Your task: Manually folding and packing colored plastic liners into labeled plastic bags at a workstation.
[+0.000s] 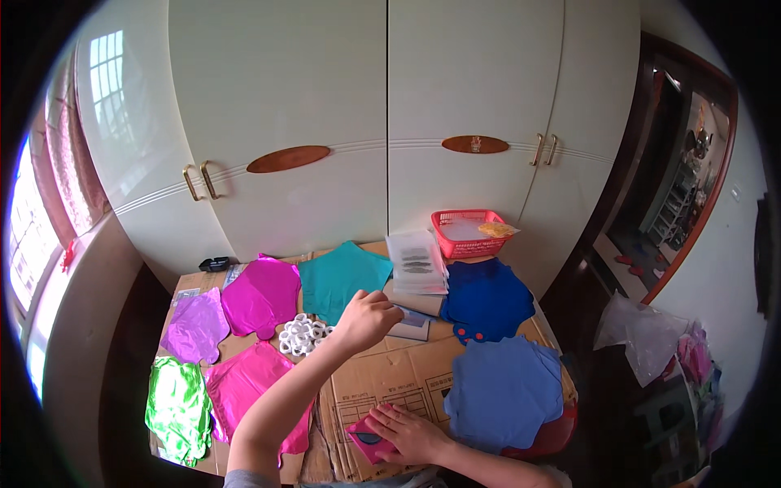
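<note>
My left hand is raised over the middle of the table, its fingers bent together in a pinch. What they hold, if anything, is too small to make out. Just beyond it lie a stack of clear plastic bags with dark print and a flat blue-and-white packet. Close to the front edge, my right hand rests with fingers stretched out on a folded pink piece of shiny fabric, which shows a dark round patch. Beneath is a cardboard sheet. A heap of white rings sits left of my left forearm.
Shiny fabric pieces lie around: green, lilac, magenta, pink, teal, dark blue and light blue. A red basket stands at the back before a white cabinet. A red stool is at right.
</note>
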Demonstrator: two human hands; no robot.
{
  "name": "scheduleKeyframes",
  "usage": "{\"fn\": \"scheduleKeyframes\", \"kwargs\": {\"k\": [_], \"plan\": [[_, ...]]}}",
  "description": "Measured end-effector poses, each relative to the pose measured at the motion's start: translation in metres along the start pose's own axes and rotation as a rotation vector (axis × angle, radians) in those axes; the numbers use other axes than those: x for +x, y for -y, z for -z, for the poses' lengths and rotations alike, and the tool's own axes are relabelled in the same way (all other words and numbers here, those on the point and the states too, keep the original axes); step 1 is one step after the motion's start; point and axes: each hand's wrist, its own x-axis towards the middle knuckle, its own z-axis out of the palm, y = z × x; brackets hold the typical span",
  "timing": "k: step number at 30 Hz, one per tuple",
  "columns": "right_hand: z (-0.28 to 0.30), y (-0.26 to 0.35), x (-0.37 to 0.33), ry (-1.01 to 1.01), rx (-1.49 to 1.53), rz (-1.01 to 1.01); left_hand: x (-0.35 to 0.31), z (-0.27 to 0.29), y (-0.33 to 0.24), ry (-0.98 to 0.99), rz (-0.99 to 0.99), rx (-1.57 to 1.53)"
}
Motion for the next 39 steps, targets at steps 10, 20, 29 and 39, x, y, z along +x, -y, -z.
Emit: {"fn": "scheduleKeyframes", "kwargs": {"k": [10,20,29,39], "plan": [[0.016,0.031,-0.043,0.104,-0.311,0.219,-0.144,0.083,-0.063,0.209,-0.059,-0.186],[0.030,0.002,-0.002,-0.169,1.005,-0.597,-0.243,0.049,-0.119,0.082,0.388,-0.129],[-0.034,-0.014,0.040,-0.138,1.201,-0.638,-0.244,0.049,-0.143,0.185,0.387,-0.096],[-0.035,0.001,0.043,-0.224,0.651,-0.414,-0.238,0.042,-0.144,0.294,0.290,-0.067]]}}
